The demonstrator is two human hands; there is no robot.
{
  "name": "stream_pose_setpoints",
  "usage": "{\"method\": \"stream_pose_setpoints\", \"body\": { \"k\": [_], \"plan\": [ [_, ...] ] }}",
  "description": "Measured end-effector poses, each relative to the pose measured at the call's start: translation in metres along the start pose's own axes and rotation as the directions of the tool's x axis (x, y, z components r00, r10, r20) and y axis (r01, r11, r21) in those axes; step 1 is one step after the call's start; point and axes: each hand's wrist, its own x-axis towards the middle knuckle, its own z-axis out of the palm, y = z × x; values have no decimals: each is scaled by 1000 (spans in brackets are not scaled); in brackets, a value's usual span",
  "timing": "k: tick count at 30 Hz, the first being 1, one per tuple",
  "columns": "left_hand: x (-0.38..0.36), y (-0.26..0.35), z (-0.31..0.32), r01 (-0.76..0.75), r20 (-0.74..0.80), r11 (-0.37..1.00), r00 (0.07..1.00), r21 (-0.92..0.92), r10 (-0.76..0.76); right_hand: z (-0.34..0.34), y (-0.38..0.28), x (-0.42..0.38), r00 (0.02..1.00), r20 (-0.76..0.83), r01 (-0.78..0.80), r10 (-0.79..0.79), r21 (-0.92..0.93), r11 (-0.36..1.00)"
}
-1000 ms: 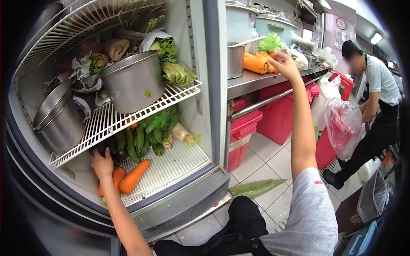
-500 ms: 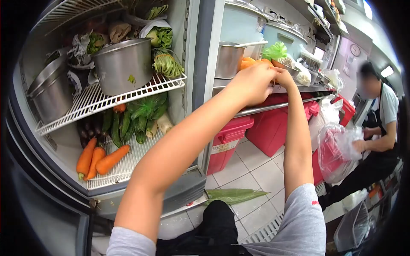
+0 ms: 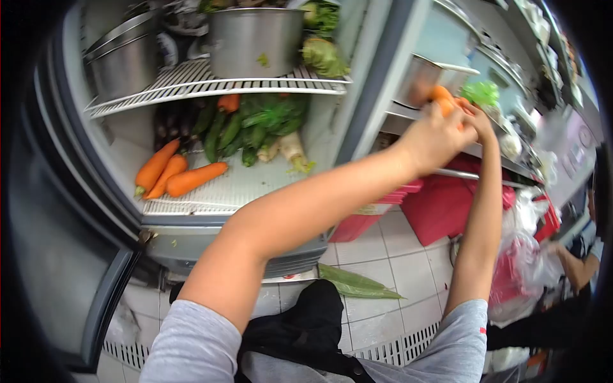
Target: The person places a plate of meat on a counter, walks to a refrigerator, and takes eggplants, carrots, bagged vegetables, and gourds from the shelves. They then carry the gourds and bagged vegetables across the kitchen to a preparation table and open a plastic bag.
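Note:
My left hand (image 3: 434,137) reaches up to the steel counter (image 3: 408,115) right of the open fridge. It is closed around an orange carrot (image 3: 440,96) that sticks out above the knuckles. My right hand (image 3: 480,120) is beside it at the same pile of carrots, touching them, with its fingers hidden behind the left hand. Three more carrots (image 3: 169,175) lie on the fridge's lower wire shelf (image 3: 211,204), far from both hands.
On the lower shelf are cucumbers (image 3: 223,127) and a white radish (image 3: 292,148). A steel pot (image 3: 255,38) stands on the upper shelf. Red bins (image 3: 440,207) sit under the counter. A green leaf (image 3: 357,284) lies on the tiled floor. A co-worker's arm (image 3: 575,268) holds a plastic bag (image 3: 520,271) at right.
My left hand left the carrots in the fridge, swung to the counter and joined my right hand at the carrot pile. The view has tilted down and left.

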Motion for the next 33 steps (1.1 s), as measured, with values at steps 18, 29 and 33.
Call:
{"method": "stream_pose_setpoints", "body": {
  "k": [18,29,33],
  "plan": [
    [-240,-220,-267,307,59,758,909,575,-413,-7,-12,10,986,159,67,-46,-128,990],
    [-263,-391,-293,188,126,657,908,730,-399,2,-74,-46,987,132,-55,89,-241,969],
    [-212,-331,-285,189,352,623,686,759,-637,10,-72,-34,959,144,-204,243,-242,949]
  ]
}}
